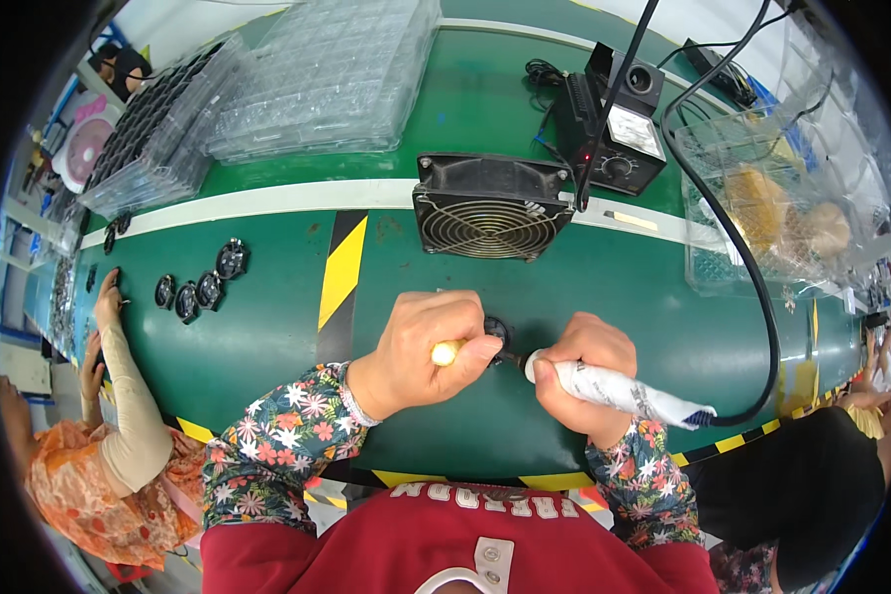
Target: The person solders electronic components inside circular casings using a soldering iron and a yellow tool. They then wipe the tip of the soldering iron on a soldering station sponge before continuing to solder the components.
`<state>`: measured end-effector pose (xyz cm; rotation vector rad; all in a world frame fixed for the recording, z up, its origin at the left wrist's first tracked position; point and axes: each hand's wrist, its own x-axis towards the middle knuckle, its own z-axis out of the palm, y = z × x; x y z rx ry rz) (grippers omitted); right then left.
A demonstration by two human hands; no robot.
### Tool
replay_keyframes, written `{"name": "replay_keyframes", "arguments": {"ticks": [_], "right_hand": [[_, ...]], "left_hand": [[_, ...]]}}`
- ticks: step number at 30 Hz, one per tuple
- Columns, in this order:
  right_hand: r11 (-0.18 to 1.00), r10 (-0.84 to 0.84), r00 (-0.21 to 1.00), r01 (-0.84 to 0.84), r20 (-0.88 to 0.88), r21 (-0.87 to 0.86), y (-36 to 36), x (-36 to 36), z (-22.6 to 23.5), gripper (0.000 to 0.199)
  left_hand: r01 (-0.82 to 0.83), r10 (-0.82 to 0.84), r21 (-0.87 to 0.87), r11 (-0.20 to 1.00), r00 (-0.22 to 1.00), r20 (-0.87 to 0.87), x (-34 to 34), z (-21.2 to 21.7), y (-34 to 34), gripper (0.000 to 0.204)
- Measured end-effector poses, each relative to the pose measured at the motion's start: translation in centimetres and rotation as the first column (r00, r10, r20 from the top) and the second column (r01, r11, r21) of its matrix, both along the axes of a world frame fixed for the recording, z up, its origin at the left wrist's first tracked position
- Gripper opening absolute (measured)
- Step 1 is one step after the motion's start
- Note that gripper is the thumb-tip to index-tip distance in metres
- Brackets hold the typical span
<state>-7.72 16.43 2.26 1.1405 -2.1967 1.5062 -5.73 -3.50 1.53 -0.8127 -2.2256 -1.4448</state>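
Observation:
Closed in a fist, my left hand (428,346) grips a thin tool with a pale yellow rounded end (445,353); the rest of it is hidden by my fingers. My right hand (586,374) is wrapped round a soldering iron (619,388), its handle covered in white wrapping and its cord running off to the right. Between my hands a small round black part (496,327) lies on the green table, partly covered by my left hand. The iron's dark tip points left at the near edge of this part. Whether it touches cannot be made out.
A black fan (490,208) stands just beyond my hands, with a soldering station (619,129) behind it. Several black round parts (209,290) lie left of the striped tape. Clear plastic trays (327,79) are stacked at the back. A clear box (708,238) stands right. Co-workers sit on both sides.

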Motion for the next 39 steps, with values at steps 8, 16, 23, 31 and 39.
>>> {"name": "replay_keyframes", "arguments": {"ticks": [8,16,23,31,39], "right_hand": [[0.975,-0.147,0.982,0.164,0.118,-0.151,1.0,-0.3,-0.7,0.014],[0.949,-0.231,0.966,0.251,0.12,-0.19,1.1,-0.7,-0.9,0.016],[0.954,-0.203,0.973,0.222,0.113,-0.2,1.2,-0.5,-0.7,0.013],[0.938,-0.259,0.958,0.279,0.119,-0.204,1.2,-0.4,0.0,0.016],[0.937,-0.258,0.966,0.246,-0.014,-0.246,1.4,-0.6,0.3,0.012]], "left_hand": [[-0.104,0.108,0.03,0.994,0.95,-0.292,0.5,2.0,-1.5,0.011],[-0.03,0.046,-0.635,0.772,0.999,0.01,2.3,-0.5,-1.6,0.034],[-0.074,0.102,-0.669,0.74,0.995,0.003,2.3,-0.9,-0.8,0.03],[-0.109,0.133,-0.633,0.766,0.991,-0.01,2.2,-1.4,-0.7,0.024],[-0.156,0.114,-0.555,0.817,0.987,-0.11,2.0,-2.1,-0.4,0.023]]}}
